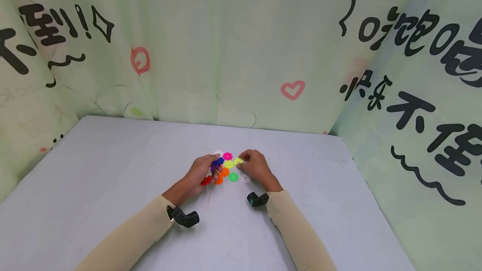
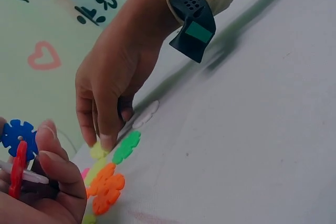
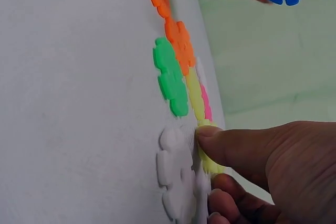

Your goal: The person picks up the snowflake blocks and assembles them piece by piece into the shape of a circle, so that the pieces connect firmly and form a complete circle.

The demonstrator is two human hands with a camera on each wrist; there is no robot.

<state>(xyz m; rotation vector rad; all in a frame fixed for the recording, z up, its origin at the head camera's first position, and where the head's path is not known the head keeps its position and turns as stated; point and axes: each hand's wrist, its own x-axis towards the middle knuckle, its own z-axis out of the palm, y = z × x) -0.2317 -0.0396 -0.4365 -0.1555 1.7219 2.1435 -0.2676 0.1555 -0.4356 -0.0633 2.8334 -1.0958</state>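
Note:
My left hand (image 1: 196, 175) grips a small cluster of notched plastic discs above the table. A blue disc (image 2: 20, 137), a red disc (image 2: 19, 169) and a white disc (image 2: 37, 175) show in it, joined at angles; the palm hides part of the cluster. On the right, my right hand (image 1: 257, 166) pinches a yellow disc (image 3: 211, 162) between thumb and fingers, low at the tabletop. Beside that hand lie a white disc (image 3: 176, 177) and a green disc (image 3: 169, 77). A second yellow disc (image 1: 228, 164) lies just left of the pinched one.
Two orange discs (image 1: 225, 172) (image 1: 219, 180) lie between the hands. Behind them are a pink disc (image 1: 227, 156) and another white disc (image 1: 217, 152). A white cloth covers the table (image 1: 124, 170). Printed curtains (image 1: 244, 45) hang along its back and sides.

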